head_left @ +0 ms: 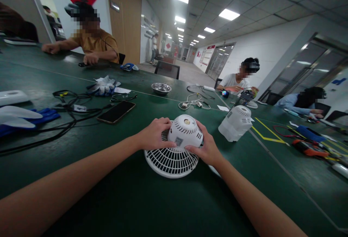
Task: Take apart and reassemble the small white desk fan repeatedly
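Note:
A small white fan [174, 159] lies face down on the green table [136, 200], its round grille flat on the surface. Its white motor housing [185, 130] sticks up in the middle, with a small square code label on the side. My left hand [153, 133] wraps the housing from the left, fingers curled against it. My right hand [208, 146] grips it from the right, thumb near the label. A second white fan part [236, 123] stands on the table just right of my hands.
A black phone [116, 112] and tangled black cables [67, 106] lie at left, with blue-and-white gloves [23, 117]. A metal bowl [161, 88] and white cables [193, 103] sit further back. Three other people work at the table's far sides. Orange tools [310, 146] lie at right.

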Demonstrator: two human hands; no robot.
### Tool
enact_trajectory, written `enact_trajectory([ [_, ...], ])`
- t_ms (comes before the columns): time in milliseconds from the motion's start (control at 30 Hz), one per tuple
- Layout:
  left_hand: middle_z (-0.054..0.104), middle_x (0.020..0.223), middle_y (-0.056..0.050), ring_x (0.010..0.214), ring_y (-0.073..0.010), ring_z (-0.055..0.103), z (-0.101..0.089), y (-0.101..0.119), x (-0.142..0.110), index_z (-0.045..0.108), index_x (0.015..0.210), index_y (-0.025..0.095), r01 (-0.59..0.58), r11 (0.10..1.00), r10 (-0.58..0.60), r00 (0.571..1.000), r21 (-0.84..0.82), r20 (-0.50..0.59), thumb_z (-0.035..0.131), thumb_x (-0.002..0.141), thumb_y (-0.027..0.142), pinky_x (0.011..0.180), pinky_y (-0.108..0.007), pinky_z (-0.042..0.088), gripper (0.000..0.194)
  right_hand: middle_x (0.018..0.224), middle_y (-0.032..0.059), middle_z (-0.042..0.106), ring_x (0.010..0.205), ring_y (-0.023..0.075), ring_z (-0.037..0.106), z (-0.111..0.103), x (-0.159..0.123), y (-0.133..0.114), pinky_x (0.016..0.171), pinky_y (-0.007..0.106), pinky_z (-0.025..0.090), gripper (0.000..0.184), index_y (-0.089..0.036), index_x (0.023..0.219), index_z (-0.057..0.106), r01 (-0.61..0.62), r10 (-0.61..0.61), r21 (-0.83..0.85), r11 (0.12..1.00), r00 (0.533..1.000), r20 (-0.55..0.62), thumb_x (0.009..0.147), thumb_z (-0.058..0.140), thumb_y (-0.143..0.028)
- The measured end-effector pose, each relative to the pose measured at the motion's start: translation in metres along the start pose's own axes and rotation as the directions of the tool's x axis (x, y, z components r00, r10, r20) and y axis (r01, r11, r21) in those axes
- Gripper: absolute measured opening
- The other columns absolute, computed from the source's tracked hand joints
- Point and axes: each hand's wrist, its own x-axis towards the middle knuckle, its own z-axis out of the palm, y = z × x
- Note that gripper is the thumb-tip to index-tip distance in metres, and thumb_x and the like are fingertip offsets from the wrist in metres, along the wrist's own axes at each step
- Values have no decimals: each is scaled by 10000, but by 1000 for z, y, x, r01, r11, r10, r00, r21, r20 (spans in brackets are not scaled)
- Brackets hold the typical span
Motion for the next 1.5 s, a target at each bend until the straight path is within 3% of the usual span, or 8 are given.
enact_trajectory([
  [300,622,1241,-118,1111,-313,561,-2,-3,-2,531,1324,195,-25,999,26,999,41,-36,618,813,629,956,-501,409,676,1480,151,457,1295,365,512,-7,-3,6,1051,579,429,873,-247,1534,178,91,-86,-115,989,995,41,841,638,-513],
  [433,571,1380,-120,1187,-315,564,2,-7,-5,289,1515,246,2,997,-9,996,-76,-84,547,903,517,1009,-531,397,717,1164,118,682,952,318,695,-12,-7,4,838,522,556,873,-232,1555,97,99,-96,-39,994,993,75,877,559,-529],
  [500,475,1485,-134,1247,-339,532,6,-6,-7,170,1555,263,-35,986,23,997,-163,-76,597,852,574,1040,-543,391,879,1017,87,719,816,287,713,-12,-8,-1,748,469,580,864,-223,1551,114,85,-87,19,996,990,115,874,571,-504],
  [600,273,1600,-176,1378,-394,396,11,2,-8,-21,1572,241,-83,972,67,995,-219,-77,745,675,650,1114,-566,332,1249,1068,110,709,855,300,718,-8,-9,-9,736,441,583,860,-220,1532,202,75,-81,48,996,987,142,833,622,-491],
  [700,191,1620,-192,1414,-412,336,13,10,-10,-106,1562,242,-57,981,41,995,-187,-86,782,645,622,1133,-593,300,1332,1111,115,698,875,309,717,-5,-10,-14,748,442,578,839,-243,1514,256,49,-58,64,997,989,136,805,650,-456],
  [867,239,1586,-218,1366,-430,395,19,17,-11,-119,1554,249,-52,988,34,991,-143,-130,791,654,544,1099,-605,341,1313,932,37,721,718,253,700,-5,-9,-15,712,440,575,917,-270,1531,110,4,-27,130,992,984,178,783,640,-292],
  [1133,323,1541,-209,1306,-423,459,22,20,-8,-12,1541,240,-76,991,57,985,-111,-162,788,643,457,1070,-590,377,1223,904,28,703,646,215,675,-4,-8,-19,577,362,562,930,-292,1496,157,-77,43,166,983,979,199,726,672,-208],
  [1500,347,1536,-203,1293,-408,476,17,12,-8,47,1535,254,-126,988,112,984,-94,-137,758,692,584,1063,-584,377,1151,974,41,697,741,236,691,-5,-9,-22,658,407,587,878,-318,1473,168,-91,55,165,982,976,212,754,660,-211],
])
